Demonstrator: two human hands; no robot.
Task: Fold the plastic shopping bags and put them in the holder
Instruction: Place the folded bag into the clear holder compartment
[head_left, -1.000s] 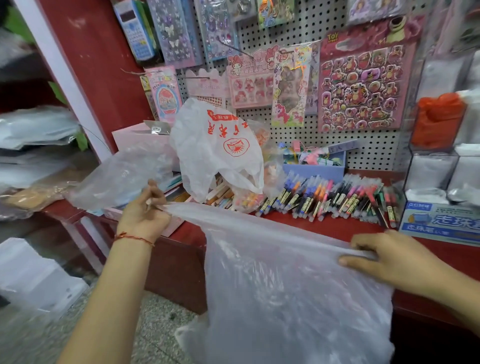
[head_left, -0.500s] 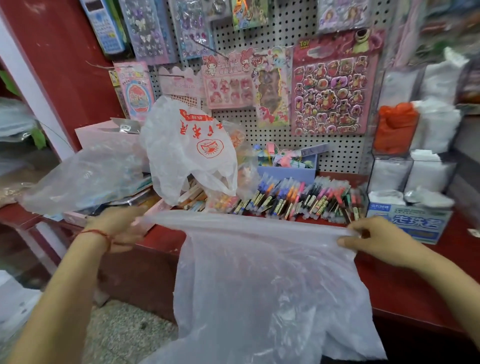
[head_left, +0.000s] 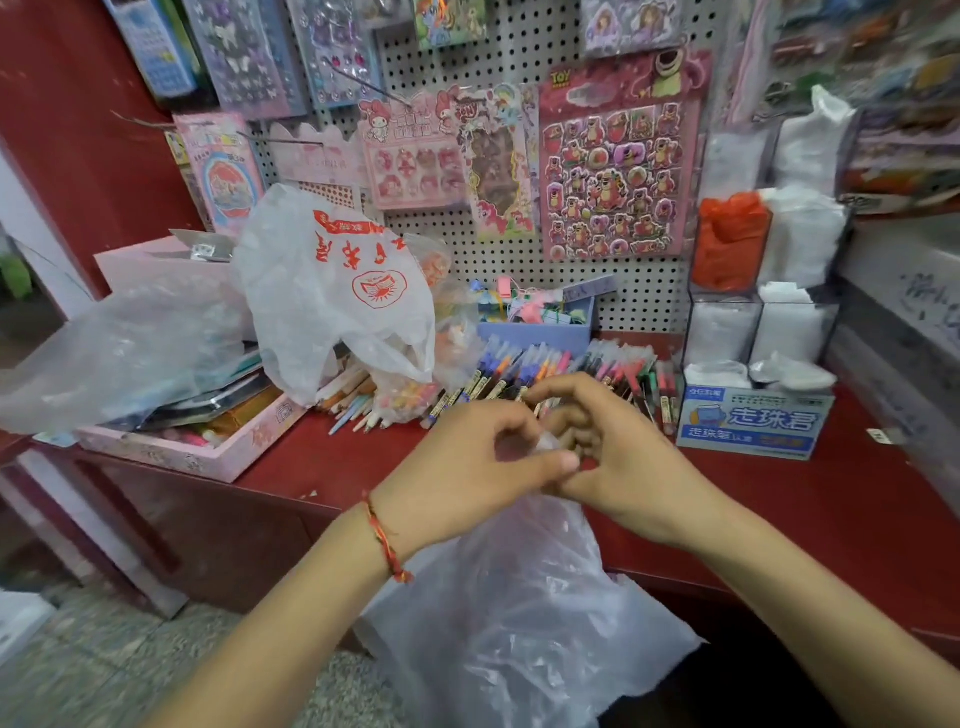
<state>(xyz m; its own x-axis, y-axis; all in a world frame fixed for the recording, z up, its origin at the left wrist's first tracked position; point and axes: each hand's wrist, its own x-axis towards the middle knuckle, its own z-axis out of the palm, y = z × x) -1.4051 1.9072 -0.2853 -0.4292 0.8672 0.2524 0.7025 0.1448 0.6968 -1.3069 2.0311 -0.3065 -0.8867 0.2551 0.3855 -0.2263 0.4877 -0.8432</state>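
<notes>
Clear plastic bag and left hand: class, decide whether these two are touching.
Touching. The head view shows the left hand pinching the gathered top of the clear plastic bag beside the right hand, with the rest hanging below both.

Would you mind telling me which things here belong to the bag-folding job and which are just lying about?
Job: thin clear plastic bag, its top pinched between left hand and right hand; white plastic bag with red print; crumpled clear bag on the left; clear compartmented holder.
Lying about: row of coloured pens; pink bear sticker sheet; blue-and-white cardboard box; pink tray.
</notes>
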